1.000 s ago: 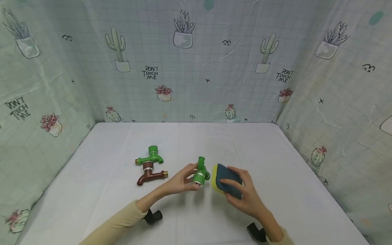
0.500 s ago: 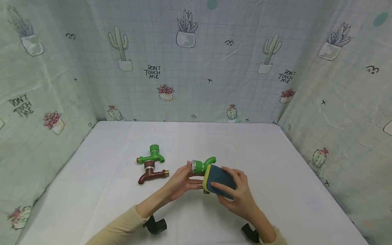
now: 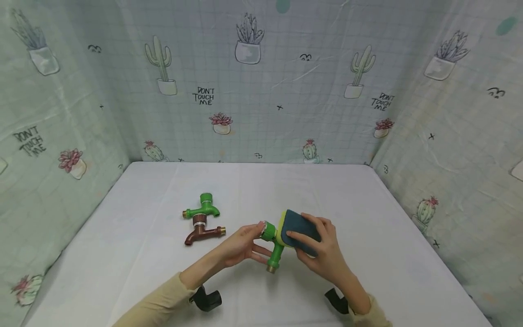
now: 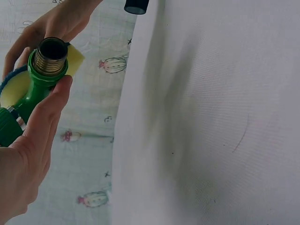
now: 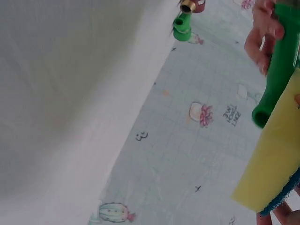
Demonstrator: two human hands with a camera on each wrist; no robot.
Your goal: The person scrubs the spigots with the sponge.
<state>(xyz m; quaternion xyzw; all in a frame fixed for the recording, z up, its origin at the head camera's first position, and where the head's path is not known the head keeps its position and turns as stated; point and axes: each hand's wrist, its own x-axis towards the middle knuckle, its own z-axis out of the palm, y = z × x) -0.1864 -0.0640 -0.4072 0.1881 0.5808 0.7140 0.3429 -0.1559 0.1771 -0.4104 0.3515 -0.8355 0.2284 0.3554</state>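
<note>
My left hand (image 3: 242, 247) grips a green faucet (image 3: 276, 255) by its knob end, above the middle of the table. The faucet's threaded brass inlet points down toward me, and its open end shows in the left wrist view. In my right hand (image 3: 323, 250) is a sponge (image 3: 301, 230) with a yellow foam side and a dark blue scouring side. The yellow foam (image 5: 272, 154) lies against the faucet's body beside the spout, whose green mouth shows in the right wrist view. Fingers of the right hand spread over the blue side.
On the table's left lie a second green faucet (image 3: 206, 208) and a brown faucet (image 3: 200, 231), close together. Black wrist-worn pieces (image 3: 207, 299) show below both forearms. White cloth covers the table (image 3: 347, 190), and patterned curtains (image 3: 261, 91) stand at the back and sides.
The left hand has turned the faucet, so its inlet now points down toward me. The right hand has brought the sponge left against the faucet, then slightly up along it.
</note>
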